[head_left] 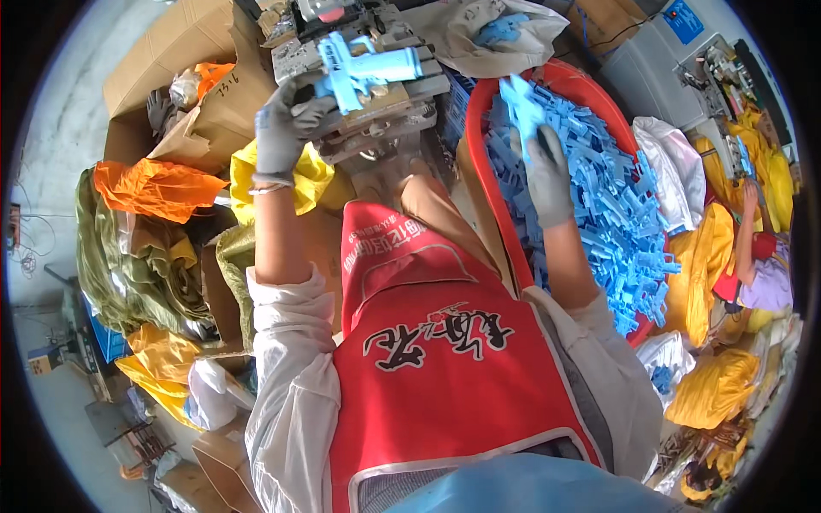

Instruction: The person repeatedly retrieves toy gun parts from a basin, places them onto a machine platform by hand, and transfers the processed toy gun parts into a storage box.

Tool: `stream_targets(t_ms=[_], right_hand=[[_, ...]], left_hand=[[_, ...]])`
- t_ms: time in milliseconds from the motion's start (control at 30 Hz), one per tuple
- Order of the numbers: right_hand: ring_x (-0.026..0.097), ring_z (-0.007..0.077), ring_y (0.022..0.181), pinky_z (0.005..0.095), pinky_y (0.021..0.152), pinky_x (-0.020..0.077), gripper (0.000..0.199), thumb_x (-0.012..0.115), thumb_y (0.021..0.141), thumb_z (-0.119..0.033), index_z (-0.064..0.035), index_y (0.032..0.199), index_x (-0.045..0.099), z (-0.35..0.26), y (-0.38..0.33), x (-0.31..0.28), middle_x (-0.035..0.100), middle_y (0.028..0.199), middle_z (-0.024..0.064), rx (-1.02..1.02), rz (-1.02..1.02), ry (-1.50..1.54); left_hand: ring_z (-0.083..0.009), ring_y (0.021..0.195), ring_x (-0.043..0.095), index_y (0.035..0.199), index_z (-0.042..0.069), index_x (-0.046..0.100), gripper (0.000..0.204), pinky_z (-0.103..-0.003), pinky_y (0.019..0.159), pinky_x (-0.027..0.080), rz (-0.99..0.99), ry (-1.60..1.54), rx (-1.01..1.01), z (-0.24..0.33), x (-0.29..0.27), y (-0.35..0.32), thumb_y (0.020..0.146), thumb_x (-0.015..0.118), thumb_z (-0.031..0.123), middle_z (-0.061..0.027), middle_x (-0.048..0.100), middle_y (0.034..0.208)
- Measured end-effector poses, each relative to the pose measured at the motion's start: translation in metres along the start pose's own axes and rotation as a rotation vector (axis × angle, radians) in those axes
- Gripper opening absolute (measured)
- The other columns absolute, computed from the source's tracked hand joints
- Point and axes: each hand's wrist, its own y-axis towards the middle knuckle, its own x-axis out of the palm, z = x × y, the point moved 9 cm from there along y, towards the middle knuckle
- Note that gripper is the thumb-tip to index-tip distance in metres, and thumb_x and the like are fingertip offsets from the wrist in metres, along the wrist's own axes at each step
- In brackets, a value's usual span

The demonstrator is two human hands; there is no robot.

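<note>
Plastic is gripped on both sides here! On the left, a pale-blue, pistol-shaped plastic toy (pixel 385 66) is grasped by the grey-gloved left hand (pixel 289 128), thumb and fingers closed around its left end while the barrel is pointed right. It is held over the near edge of a grey metal machine with stacked plates (pixel 380 130); whether the plates are touched cannot be told.

Over to the right, a second pale-blue, narrow plastic piece (pixel 522 101) is clasped at its lower end by the grey-gloved right hand (pixel 547 171). It is held inside the left edge of a red oval plastic tub (pixel 479 162), toward the far end, and below it the tub is crowded with a heap of similar blue plastic pieces (pixel 599 197). Beyond the tub's far left edge, more blue is cradled in a crumpled whitish sack (pixel 453 53).

And the handling? Lightness and stiffness can be expected, with a smooth skin that may be slipped on by gloves. The thick body or handle is best gripped; the thin loop under the barrel should be spared, since it could be snapped.
</note>
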Motion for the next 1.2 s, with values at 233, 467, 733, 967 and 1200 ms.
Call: stream_targets(t_ms=[233,467,733,967,1200], right_hand=[[0.053,0.0281,0.118,0.0366,0.1,0.0417,0.046,0.064,0.081,-0.007,-0.0099,0.126,0.055,-0.056,0.048,0.148,0.055,0.127,0.0136,-0.804,-0.536,-0.781],[0.048,0.0313,0.121,0.0405,0.103,0.0397,0.044,0.06,0.083,-0.007,-0.0137,0.126,0.056,-0.022,0.073,0.2,0.053,0.13,0.0116,-0.96,-0.788,-1.103],[0.052,0.025,0.116,0.0409,0.101,0.041,0.042,0.062,0.081,-0.012,-0.0214,0.122,0.06,-0.023,0.051,0.189,0.052,0.129,0.0034,-1.135,-0.647,-1.304],[0.057,0.0221,0.104,0.0384,0.091,0.0458,0.033,0.068,0.079,-0.023,-0.0152,0.11,0.062,-0.007,-0.039,0.119,0.06,0.113,0.0027,-0.933,-0.392,-0.906],[0.061,0.031,0.1,0.0426,0.088,0.0485,0.033,0.053,0.082,-0.012,-0.0122,0.115,0.058,0.159,0.0,-0.219,0.061,0.11,0.0137,-0.115,0.215,-1.478]], left_hand=[[-0.0144,0.089,0.064,0.114,0.001,0.063,0.036,-0.028,0.081,0.05,0.329,0.034,-0.165,-0.084,-0.085,-0.117,0.08,0.071,0.008,-0.0075,0.068,0.099],[-0.0181,0.098,0.06,0.12,-0.004,0.057,0.039,-0.03,0.087,0.047,0.313,0.509,-0.494,-0.174,-0.165,-0.349,0.091,0.061,0.021,-0.0115,0.064,0.112],[-0.0163,0.096,0.059,0.117,-0.004,0.06,0.036,-0.028,0.086,0.047,0.31,0.021,-0.873,-0.212,-0.11,-0.345,0.094,0.057,0.024,-0.0083,0.065,0.108],[-0.0173,0.101,0.059,0.122,-0.003,0.058,0.036,-0.028,0.088,0.046,-0.072,0.091,-0.656,-0.145,-0.02,-0.231,0.096,0.054,0.021,-0.0092,0.064,0.116],[-0.0201,0.101,0.061,0.119,-0.001,0.061,0.032,-0.031,0.089,0.046,-0.162,0.223,-0.589,-0.159,-0.005,-0.229,0.095,0.054,0.02,-0.011,0.065,0.113]])
